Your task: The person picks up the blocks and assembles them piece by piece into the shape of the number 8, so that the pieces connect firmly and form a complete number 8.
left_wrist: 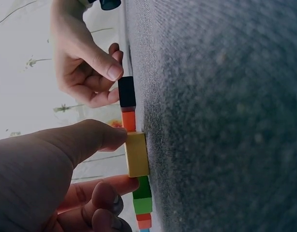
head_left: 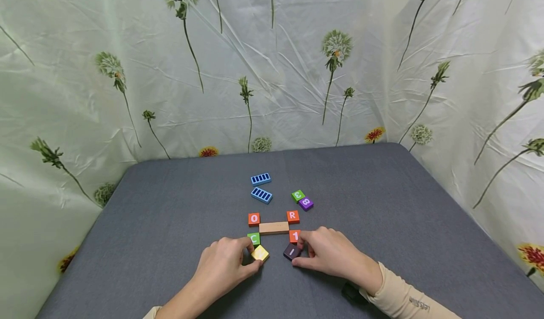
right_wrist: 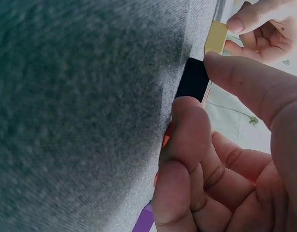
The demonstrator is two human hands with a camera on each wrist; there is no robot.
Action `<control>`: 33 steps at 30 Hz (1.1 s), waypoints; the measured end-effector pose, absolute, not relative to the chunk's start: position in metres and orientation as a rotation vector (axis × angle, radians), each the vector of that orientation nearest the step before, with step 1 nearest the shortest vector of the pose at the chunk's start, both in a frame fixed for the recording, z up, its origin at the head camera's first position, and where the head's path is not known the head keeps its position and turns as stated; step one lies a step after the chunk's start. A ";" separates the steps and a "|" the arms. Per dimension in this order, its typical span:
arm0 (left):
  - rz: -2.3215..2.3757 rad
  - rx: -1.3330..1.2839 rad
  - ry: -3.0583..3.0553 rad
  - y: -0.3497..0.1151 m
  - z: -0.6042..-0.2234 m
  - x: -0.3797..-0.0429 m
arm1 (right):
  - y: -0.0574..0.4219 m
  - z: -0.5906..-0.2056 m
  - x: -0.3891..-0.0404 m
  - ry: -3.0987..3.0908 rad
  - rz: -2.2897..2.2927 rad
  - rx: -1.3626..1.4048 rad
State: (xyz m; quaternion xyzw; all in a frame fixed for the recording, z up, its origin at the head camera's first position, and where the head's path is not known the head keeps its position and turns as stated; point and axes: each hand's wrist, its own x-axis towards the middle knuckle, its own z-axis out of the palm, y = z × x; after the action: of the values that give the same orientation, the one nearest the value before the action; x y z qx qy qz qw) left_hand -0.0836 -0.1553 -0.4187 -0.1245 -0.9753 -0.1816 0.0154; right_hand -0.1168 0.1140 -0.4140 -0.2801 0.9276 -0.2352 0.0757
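My left hand (head_left: 225, 263) pinches a yellow square block (head_left: 260, 254) between thumb and forefinger, just below a green block marked C (head_left: 253, 238). Opposite it, my right hand (head_left: 327, 253) pinches a dark block with a white dash (head_left: 292, 252) by its edges, below an orange block marked 1 (head_left: 294, 236). A plain wooden bar (head_left: 274, 228) lies between the two columns of blocks. At its upper corners sit an orange O block (head_left: 254, 219) and an orange R block (head_left: 293, 216). Both wrist views show the pinched blocks low at the cloth.
Farther back lie two blue blocks with dark bars, one (head_left: 260, 179) above the other (head_left: 261, 195). Right of them, a green block marked 3 (head_left: 298, 195) touches a purple block marked 8 (head_left: 306, 203). A grey cloth (head_left: 178, 201) covers the table; a flowered curtain (head_left: 289, 97) hangs behind.
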 end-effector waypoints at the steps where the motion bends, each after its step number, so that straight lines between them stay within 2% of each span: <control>1: -0.564 -0.387 -3.034 -0.155 -0.419 -0.084 | 0.114 -0.414 -0.117 2.782 -0.703 -0.839; 16: -0.562 -0.385 -3.019 -0.156 -0.415 -0.083 | 0.115 -0.411 -0.116 2.779 -0.707 -0.827; 26: -0.678 -0.642 -2.975 -0.161 -0.415 -0.086 | 0.121 -0.402 -0.121 2.828 -0.712 -0.852; 33: -0.645 -0.722 -2.904 -0.164 -0.420 -0.085 | 0.123 -0.396 -0.135 2.865 -0.704 -0.840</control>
State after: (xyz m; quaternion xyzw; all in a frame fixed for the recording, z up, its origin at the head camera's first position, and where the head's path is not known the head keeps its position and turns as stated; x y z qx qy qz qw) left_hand -0.0852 -0.1641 -0.4197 -0.2356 -0.9479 -0.2106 0.0401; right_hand -0.1351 0.1235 -0.3955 -0.2738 0.9333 -0.2293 0.0373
